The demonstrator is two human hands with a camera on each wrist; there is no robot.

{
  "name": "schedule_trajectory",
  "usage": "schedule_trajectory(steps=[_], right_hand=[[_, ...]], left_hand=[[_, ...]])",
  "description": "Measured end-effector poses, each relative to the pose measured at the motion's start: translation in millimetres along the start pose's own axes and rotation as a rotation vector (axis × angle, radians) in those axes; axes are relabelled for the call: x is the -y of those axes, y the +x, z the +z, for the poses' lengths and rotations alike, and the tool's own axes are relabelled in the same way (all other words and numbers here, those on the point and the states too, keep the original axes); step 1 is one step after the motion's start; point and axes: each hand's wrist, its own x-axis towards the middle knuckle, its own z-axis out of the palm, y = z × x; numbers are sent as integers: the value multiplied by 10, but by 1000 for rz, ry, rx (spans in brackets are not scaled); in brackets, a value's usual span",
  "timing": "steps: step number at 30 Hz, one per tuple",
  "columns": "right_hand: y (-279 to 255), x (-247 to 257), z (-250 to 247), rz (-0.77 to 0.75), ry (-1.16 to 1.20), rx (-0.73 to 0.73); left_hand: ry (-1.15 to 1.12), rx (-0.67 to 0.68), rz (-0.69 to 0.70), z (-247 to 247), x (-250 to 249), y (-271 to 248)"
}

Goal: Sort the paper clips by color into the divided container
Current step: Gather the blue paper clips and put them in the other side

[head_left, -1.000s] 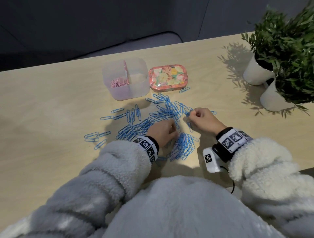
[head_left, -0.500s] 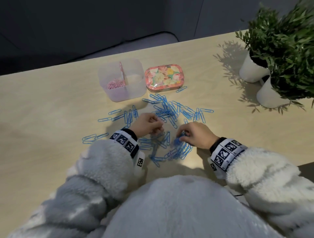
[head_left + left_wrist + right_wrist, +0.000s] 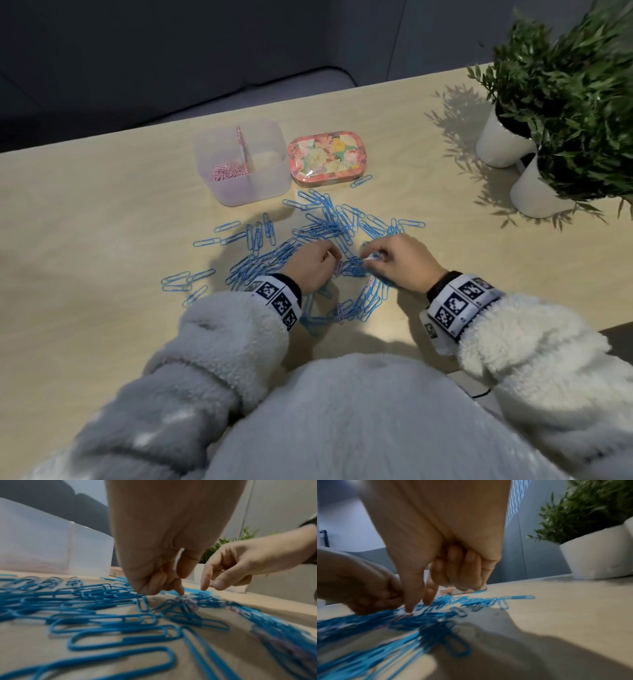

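Several blue paper clips (image 3: 329, 222) lie scattered on the wooden table (image 3: 102, 240), and a few pink ones (image 3: 339, 313) are mixed in near me. The translucent divided container (image 3: 263, 185) stands behind the pile, with pink clips (image 3: 227, 170) in its left compartment. My left hand (image 3: 334, 255) hovers over the middle of the pile, fingers curled, one fingertip (image 3: 180, 593) touching down beside a pink clip (image 3: 192, 602). Whether it holds anything is hidden. My right hand (image 3: 371, 257) faces it, thumb and forefinger (image 3: 205, 584) pointing down, apart, with nothing between them.
A floral tin (image 3: 325, 157) sits right of the container, with one blue clip (image 3: 360, 181) at its corner. Two white pots with green plants (image 3: 548, 137) stand at the back right. The table's far edge runs behind the container.
Both hands have drawn closer together over the middle of the pile. The right hand came back toward me from the far clips. The clips between the hands are pushed about.
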Motion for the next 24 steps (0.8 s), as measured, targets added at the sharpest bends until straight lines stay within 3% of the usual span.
schedule_trajectory(steps=[6, 10, 17, 20, 24], right_hand=[[85, 9, 188, -6, -98, 46], [122, -122, 66, 65, -89, -43], [-12, -141, -63, 64, -61, -81], [-52, -126, -13, 66, -34, -66], [145, 0, 62, 97, 35, -154]], left_hand=[[134, -32, 25, -75, 193, -45], [156, -88, 9, -141, 315, -50], [219, -161, -18, -11, 106, 37], [345, -140, -26, 67, 13, 75], [365, -121, -38, 112, -37, 105]])
